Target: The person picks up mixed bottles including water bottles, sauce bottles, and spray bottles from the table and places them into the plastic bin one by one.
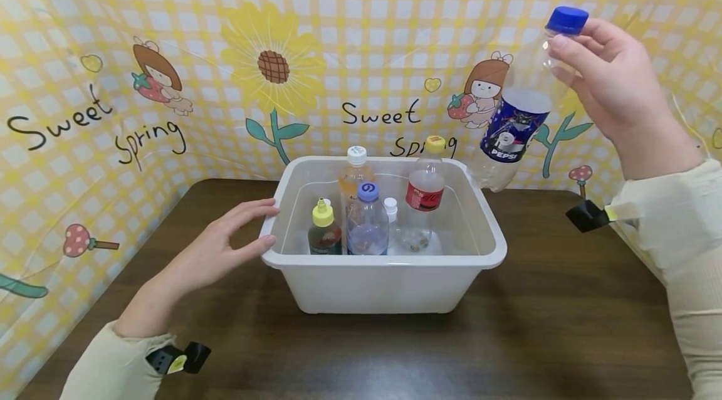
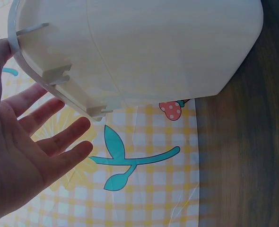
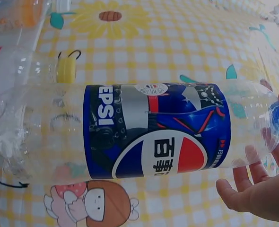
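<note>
My right hand (image 1: pixel 612 74) grips an empty clear Pepsi bottle (image 1: pixel 516 127) by its neck, just under the blue cap. The bottle hangs tilted above the right rim of a white plastic tub (image 1: pixel 372 287), its base toward the tub. In the right wrist view the bottle's blue label (image 3: pixel 158 130) faces the camera. My left hand (image 1: pixel 222 240) touches the tub's left rim with thumb and fingertips, its fingers nearly straight; the left wrist view shows them spread beside the rim (image 2: pixel 59 97).
Inside the tub stand a yellow-capped bottle with red label (image 1: pixel 425 193), a purple-capped bottle (image 1: pixel 368 224), an orange drink bottle (image 1: pixel 355 174), a dark sauce bottle (image 1: pixel 324 231) and a small white-capped bottle (image 1: pixel 390 207). The tub rests on a dark wooden table (image 1: pixel 237 337) before a checked cloth (image 1: pixel 338 42).
</note>
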`<state>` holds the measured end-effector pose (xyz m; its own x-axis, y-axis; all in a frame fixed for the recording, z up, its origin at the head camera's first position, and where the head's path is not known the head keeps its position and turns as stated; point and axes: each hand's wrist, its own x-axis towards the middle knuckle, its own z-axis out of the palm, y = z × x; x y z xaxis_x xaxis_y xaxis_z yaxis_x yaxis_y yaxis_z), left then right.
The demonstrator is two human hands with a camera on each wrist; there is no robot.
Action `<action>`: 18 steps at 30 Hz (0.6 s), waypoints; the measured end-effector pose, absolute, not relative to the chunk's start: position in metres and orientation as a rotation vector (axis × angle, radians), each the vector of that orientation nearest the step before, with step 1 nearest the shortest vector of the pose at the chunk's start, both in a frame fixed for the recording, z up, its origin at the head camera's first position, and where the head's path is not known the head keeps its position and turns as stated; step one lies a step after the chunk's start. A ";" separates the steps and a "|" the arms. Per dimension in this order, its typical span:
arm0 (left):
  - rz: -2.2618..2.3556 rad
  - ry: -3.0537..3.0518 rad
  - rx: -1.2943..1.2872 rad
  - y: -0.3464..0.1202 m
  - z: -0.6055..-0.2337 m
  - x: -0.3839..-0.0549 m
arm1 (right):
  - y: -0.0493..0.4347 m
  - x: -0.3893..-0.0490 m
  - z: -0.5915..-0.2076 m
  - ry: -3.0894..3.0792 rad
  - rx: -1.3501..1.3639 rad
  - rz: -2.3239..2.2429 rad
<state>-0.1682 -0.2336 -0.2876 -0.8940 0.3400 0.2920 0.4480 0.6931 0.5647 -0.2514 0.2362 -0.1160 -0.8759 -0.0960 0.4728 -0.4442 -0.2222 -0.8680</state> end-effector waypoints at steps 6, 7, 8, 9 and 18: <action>-0.977 -2.735 -0.642 -0.234 -0.288 -0.169 | 0.225 -0.247 -0.117 -1.802 0.702 2.242; -0.977 -2.735 -0.642 -0.233 -0.287 -0.168 | 0.223 -0.246 -0.117 -1.809 0.705 2.241; -0.977 -2.735 -0.641 -0.233 -0.287 -0.168 | 0.221 -0.245 -0.118 -1.819 0.713 2.235; -0.975 -2.736 -0.641 -0.233 -0.287 -0.168 | 0.219 -0.245 -0.118 -1.828 0.720 2.228; -0.982 -2.739 -0.635 -0.233 -0.287 -0.168 | 0.197 -0.242 -0.122 -1.986 0.838 2.135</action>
